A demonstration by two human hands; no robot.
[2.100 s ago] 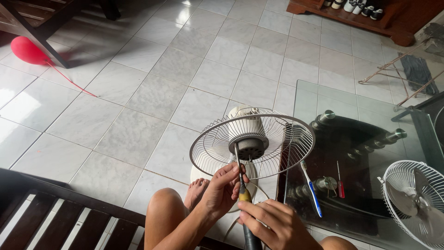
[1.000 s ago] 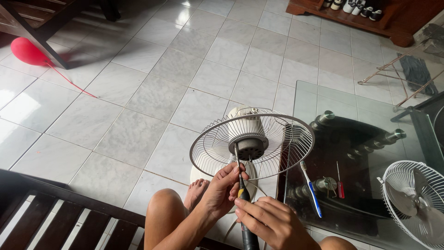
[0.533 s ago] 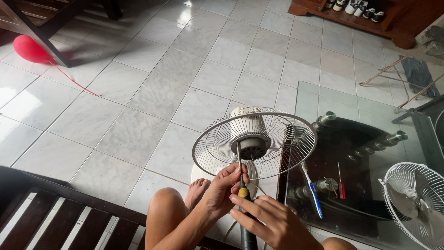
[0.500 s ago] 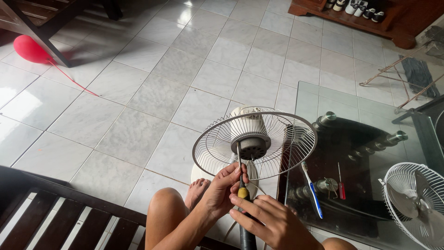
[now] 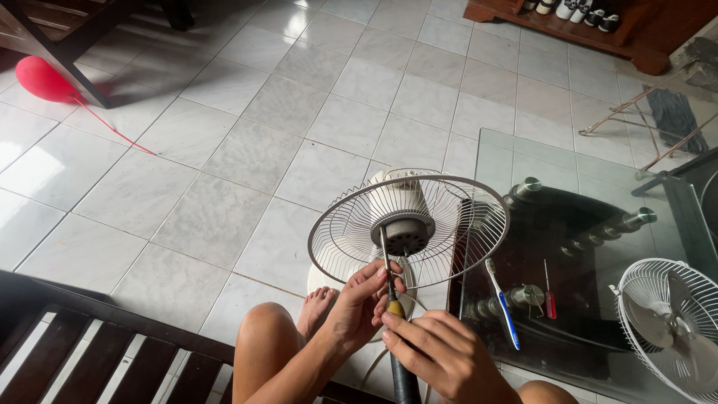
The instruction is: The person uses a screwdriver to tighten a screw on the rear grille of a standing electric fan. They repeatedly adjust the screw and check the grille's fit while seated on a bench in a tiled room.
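Observation:
A white fan stands on the floor with its rear wire guard (image 5: 449, 196) facing up and the dark motor hub (image 5: 404, 236) in its middle. A screwdriver (image 5: 390, 288) with a thin metal shaft and a black and yellow handle points at the hub. My left hand (image 5: 361, 307) pinches the shaft just above the handle. My right hand (image 5: 441, 352) is wrapped around the handle below it. My bare knee (image 5: 263, 329) and foot (image 5: 318, 306) show under the hands.
A glass table (image 5: 591, 187) on the right carries a blue and white toothbrush (image 5: 502, 303), a small red screwdriver (image 5: 550, 293) and a second wire fan guard (image 5: 667, 325). A red balloon (image 5: 45, 78) lies far left. Dark wooden slats (image 5: 75, 359) run bottom left.
The view has drifted a little, so the fan and table sit slightly further right. Both hands keep their hold on the screwdriver at the hub.

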